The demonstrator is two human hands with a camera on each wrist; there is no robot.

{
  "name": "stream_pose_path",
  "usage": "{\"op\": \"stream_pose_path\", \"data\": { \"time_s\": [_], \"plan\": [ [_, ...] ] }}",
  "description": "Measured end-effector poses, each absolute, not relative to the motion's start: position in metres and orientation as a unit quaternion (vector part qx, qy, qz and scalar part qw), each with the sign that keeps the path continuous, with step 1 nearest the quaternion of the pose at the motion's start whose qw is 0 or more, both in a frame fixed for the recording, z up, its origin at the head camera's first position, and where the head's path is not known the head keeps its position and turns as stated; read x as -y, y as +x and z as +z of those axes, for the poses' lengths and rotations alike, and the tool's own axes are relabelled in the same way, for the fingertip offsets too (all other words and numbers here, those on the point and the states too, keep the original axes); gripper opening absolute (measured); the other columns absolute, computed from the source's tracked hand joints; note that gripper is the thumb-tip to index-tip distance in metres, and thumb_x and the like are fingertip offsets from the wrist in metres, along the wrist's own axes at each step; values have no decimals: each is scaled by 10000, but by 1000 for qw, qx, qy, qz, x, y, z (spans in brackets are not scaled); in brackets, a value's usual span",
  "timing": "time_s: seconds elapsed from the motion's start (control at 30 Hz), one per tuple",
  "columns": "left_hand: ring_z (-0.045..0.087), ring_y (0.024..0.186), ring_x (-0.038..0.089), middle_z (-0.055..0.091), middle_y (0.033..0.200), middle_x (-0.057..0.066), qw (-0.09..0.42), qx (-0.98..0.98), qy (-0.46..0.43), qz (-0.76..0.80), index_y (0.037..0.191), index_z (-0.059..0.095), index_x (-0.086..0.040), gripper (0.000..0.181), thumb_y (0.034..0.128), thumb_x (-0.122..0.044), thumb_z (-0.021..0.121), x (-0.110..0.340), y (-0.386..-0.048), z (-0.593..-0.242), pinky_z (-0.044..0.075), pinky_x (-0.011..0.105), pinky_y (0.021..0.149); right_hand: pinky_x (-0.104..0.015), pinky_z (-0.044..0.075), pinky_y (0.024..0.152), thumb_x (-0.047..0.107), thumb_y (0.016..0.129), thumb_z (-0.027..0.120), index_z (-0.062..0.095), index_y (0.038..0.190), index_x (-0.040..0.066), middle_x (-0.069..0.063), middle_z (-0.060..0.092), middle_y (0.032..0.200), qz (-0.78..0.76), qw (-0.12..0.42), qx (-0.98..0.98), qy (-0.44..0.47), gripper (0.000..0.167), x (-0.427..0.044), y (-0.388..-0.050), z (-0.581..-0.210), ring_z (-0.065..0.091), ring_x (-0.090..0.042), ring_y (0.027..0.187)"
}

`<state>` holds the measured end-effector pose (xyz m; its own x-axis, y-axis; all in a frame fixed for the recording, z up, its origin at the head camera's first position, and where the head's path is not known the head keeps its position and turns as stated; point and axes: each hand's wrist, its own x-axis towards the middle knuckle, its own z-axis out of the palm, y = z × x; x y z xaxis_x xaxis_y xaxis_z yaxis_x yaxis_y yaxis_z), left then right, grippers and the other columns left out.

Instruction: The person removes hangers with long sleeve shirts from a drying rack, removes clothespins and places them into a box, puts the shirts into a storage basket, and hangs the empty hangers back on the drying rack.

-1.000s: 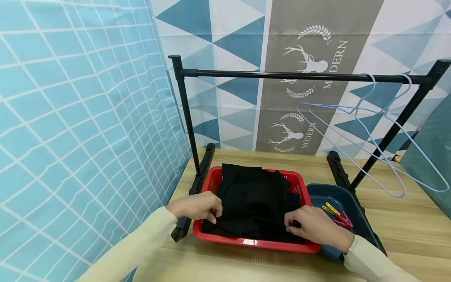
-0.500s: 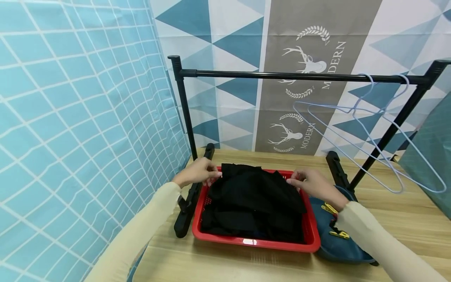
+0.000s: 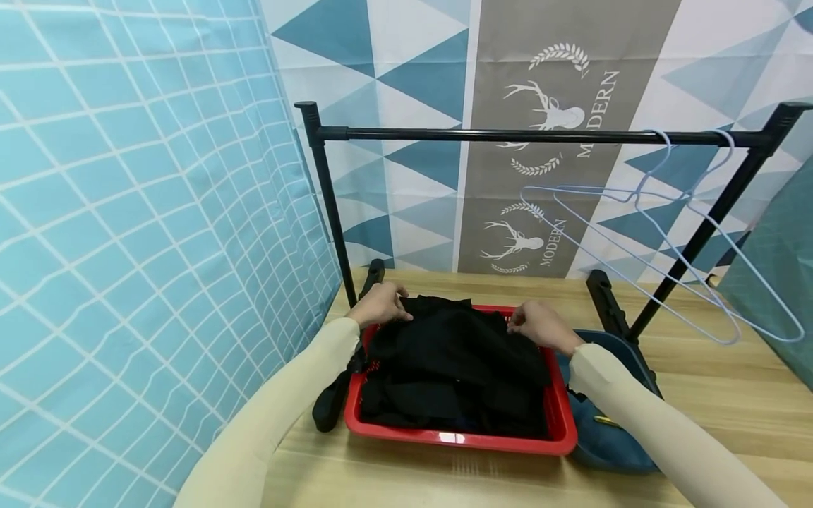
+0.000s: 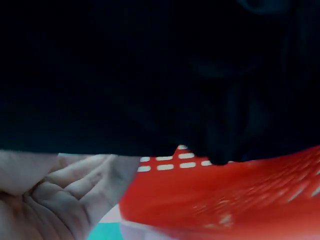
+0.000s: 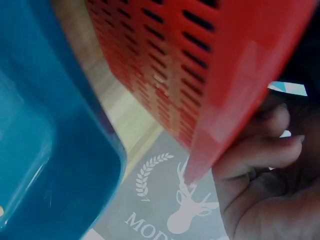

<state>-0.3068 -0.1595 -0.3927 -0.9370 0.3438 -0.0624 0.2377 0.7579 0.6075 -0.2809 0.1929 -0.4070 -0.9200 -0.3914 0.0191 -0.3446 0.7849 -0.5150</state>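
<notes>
A heap of black clothes (image 3: 457,360) fills the red basket (image 3: 444,437) on the wooden table. Over the basket's far left corner, my left hand (image 3: 381,305) pinches the upper black garment by its edge; in the left wrist view the dark cloth hides the fingertips. On the far right side, my right hand (image 3: 540,326) pinches the same garment with curled fingers. The right wrist view puts this hand (image 5: 265,175) beside the basket's red rim, with black cloth at the upper right; the pinch itself is not visible there. What kind of garment it is cannot be told.
A black clothes rack (image 3: 483,135) spans above the basket, its feet on both sides. Two light blue hangers (image 3: 641,194) hang at its right end. A dark blue tub (image 3: 610,444) stands right of the basket, with a yellow clothespin (image 3: 607,421) partly hidden by the sleeve.
Both hands have moved from the basket's front to its far corners, then slightly inward onto the garment. The garment's upper layer now lies bunched, its front part drawn back.
</notes>
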Motion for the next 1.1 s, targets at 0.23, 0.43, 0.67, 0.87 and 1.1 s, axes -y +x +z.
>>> {"op": "stream_pose_path", "data": {
  "time_s": [0.23,0.43,0.67,0.87,1.1],
  "plan": [
    [691,861,148,717,920,22,26,-938,165,304,1147,753,-63,237,945,46,693,161,-309,-396,572,383,860,-421,552,814,157,949,759,751,1133,-37,-158,732,1089,-274,79,-940,-188,267,-191,-278,-404,663,-256,911],
    [694,746,136,739,911,27,19,-925,199,322,1020,761,-95,80,946,-68,752,167,-298,-379,581,335,725,-413,577,784,-32,952,685,747,1104,-58,-155,729,1066,-324,89,-916,-219,167,-195,-273,-402,689,-280,931],
    [698,763,85,756,962,7,-2,-901,275,336,1091,774,-96,143,951,-81,748,182,-253,-352,575,281,697,-301,468,622,88,993,684,761,1100,97,-15,712,1000,-343,-1,-898,-276,132,-217,-243,-379,548,-153,700],
    [696,848,61,766,985,-15,-30,-884,387,259,1008,800,-117,108,910,-73,790,190,-209,-362,568,252,744,-232,479,604,-56,897,731,764,1060,255,131,652,946,-274,-73,-875,-393,352,-222,-202,-392,526,-25,701],
    [673,862,20,765,1024,-3,49,-892,418,166,1068,797,-83,142,932,-123,778,177,-186,-387,555,219,815,-293,576,750,-38,866,769,784,1016,237,121,675,995,-180,-6,-891,-416,314,-207,-177,-414,600,-21,833]
  ]
}}
